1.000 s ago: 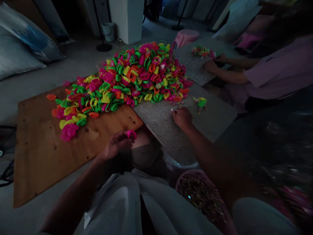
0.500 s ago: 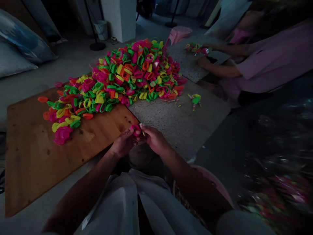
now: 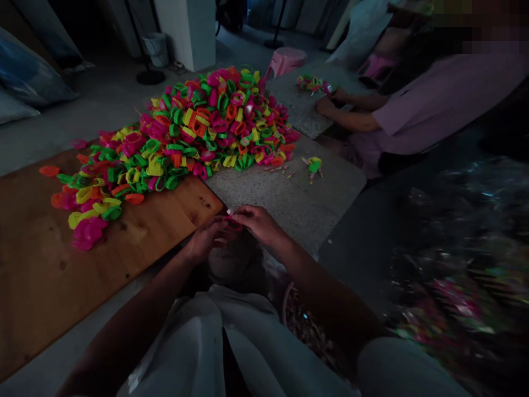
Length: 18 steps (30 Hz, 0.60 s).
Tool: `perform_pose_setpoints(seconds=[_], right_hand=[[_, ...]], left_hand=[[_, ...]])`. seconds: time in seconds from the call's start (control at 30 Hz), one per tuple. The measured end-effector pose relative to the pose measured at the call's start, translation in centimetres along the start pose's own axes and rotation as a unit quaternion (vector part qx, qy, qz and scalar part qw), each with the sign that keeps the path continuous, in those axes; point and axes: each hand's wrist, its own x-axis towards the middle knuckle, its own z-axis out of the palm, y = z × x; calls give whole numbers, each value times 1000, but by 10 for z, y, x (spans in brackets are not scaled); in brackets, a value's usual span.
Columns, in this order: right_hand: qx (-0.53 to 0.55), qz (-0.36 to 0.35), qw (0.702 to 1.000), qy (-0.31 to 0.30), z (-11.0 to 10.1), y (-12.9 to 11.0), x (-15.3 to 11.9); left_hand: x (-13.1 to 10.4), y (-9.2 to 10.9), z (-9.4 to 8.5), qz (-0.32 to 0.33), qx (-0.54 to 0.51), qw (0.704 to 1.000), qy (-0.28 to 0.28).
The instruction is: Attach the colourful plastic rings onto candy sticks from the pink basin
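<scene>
In front of my lap, both hands are close together around a pink plastic band, which looks like a toy watch strap and shows as a thin loop. My right hand pinches the band's right side with thumb and forefinger. My left hand has its fingertips closed on the left side, the lower fingers curled below. A small whitish piece sticks up between the fingertips; its kind is too small to tell. Beyond the hands lies a big heap of similar bands in pink, green, yellow and orange.
The heap spreads over a wooden board and a grey speckled table. A small cluster lies on the grey top. A co-worker's hands work at the far right. Clear plastic bags and a basket stand at my right.
The view has shifted slightly to the right. The pink band has turned in my fingers and shows as a thin loop, with the whitish piece above it. My left fingers have straightened a little.
</scene>
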Motion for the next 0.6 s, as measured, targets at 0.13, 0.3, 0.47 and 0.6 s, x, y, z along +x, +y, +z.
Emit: perform_pose_setpoints(seconds=[0.13, 0.3, 0.47, 0.6], right_hand=[[-64, 11, 997, -48, -11, 2, 3], [-163, -6, 986, -37, -22, 16, 7], [-317, -60, 944, 68, -50, 27, 8], [-519, -111, 838, 127, -75, 32, 4]], left_hand=[[16, -1, -2, 46, 216, 975, -5], [33, -13, 12, 93, 402, 909, 53], [40, -19, 30, -51, 234, 968, 68], [44, -24, 34, -79, 83, 988, 104]])
